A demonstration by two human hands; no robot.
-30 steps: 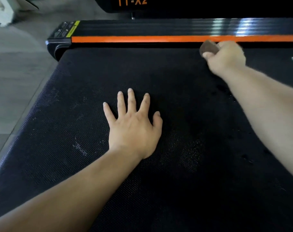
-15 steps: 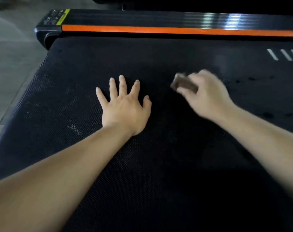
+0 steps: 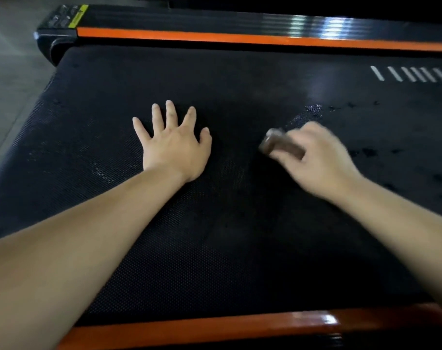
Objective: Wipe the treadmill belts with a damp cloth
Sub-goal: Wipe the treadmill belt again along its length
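One stroke has been drawn back from the far orange side rail (image 3: 240, 39) to the middle of the black textured treadmill belt (image 3: 215, 248), where the small brown cloth (image 3: 278, 145) is gripped in the curled fingers of the right hand (image 3: 318, 160). The left hand (image 3: 175, 145) has stayed flat, fingers spread. Pale dusty marks (image 3: 101, 171) near the belt's left edge suggest that wiping remains to be done.

I see grey floor (image 3: 10, 79) along the left edge of my feed, smooth and dull, paler where light falls near the top corner. Along the top, the room is dark.
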